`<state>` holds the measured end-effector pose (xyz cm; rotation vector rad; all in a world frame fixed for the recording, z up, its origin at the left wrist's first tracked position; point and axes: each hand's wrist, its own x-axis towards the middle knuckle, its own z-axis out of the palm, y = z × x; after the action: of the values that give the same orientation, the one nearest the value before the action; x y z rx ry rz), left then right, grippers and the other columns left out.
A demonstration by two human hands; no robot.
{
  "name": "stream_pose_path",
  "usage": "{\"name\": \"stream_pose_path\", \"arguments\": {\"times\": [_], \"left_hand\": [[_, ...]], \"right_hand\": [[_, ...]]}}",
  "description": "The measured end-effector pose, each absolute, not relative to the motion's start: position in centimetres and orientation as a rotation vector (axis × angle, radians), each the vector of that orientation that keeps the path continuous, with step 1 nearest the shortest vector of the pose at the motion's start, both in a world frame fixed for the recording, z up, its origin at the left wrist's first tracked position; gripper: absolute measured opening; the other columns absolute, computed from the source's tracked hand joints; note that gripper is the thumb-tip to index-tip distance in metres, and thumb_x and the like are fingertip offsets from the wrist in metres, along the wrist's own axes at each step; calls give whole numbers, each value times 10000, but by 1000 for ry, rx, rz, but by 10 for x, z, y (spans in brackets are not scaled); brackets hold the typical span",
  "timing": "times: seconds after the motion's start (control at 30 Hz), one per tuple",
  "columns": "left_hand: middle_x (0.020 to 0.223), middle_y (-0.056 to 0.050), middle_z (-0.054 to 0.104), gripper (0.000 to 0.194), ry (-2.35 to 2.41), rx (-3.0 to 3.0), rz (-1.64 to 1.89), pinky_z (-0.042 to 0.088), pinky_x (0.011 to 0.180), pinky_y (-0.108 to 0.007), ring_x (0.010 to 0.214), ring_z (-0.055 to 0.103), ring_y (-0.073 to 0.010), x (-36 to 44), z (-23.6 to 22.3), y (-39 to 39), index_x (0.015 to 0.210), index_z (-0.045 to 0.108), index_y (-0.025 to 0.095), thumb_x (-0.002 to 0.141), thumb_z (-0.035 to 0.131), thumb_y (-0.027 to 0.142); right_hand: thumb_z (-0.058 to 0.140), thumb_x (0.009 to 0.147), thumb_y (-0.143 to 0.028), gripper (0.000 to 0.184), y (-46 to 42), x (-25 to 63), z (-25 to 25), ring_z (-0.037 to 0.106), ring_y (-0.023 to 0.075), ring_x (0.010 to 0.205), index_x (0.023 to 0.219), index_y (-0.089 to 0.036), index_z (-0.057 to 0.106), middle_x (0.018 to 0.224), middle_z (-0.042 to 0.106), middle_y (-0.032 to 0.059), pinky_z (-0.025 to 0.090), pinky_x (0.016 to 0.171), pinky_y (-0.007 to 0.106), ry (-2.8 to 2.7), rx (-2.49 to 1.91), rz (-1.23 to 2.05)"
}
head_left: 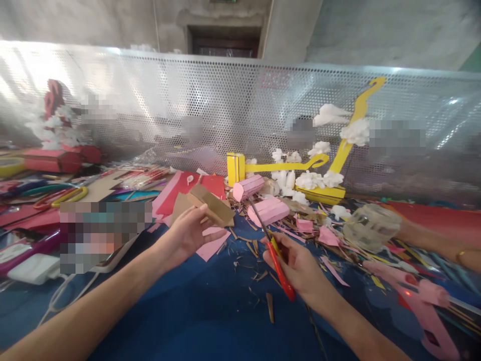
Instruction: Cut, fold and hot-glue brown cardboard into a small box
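Note:
My left hand (pixel 190 231) pinches a folded piece of brown cardboard (pixel 212 203) between thumb and finger, its lower fingers stretched out. A pink paper sheet (pixel 210 245) lies on the table just below that hand. In my right hand (pixel 300 265) is a pair of scissors (pixel 277 265) with red and yellow handles, the blades pointing up and away from me. The blade tips come close to a pink paper-covered block (pixel 248 188); whether they touch I cannot tell. Another pink block (pixel 268 210) lies beside the blades.
Cardboard scraps (pixel 255 248) litter the blue table (pixel 180 311). A pink glue gun (pixel 417 296) lies at right, near another person's arm (pixel 432 238) and a clear tape roll (pixel 372 228). Behind stand a yellow paper model (pixel 341 155) and a perforated metal screen (pixel 210 100). Red paper (pixel 210 185) lies mid-table.

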<state>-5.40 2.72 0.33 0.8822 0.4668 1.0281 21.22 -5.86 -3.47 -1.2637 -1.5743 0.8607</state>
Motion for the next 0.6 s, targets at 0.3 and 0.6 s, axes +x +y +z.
{"name": "stream_pose_path", "arguments": {"times": [0.3,0.6], "left_hand": [[1127,-104,818,347,408,1140,1082,624,961,-408,1032,784,-255,-50,3,20,1114,724,166,802,871,197],[1009,-87,822,333,389,1350,1097,640,829,-325,894,783,-209,-47,3,15,1048,706,144,772,889,165]], "right_hand": [[763,859,-375,222,-71,196,-8,633,194,793,950,-220,632,915,648,16,562,766,315,-1779,-1382,529],[765,865,-267,281,-70,203,-17,696,259,1093,1127,-238,667,1196,682,82,579,948,365,-1873,-1348,227]]}}
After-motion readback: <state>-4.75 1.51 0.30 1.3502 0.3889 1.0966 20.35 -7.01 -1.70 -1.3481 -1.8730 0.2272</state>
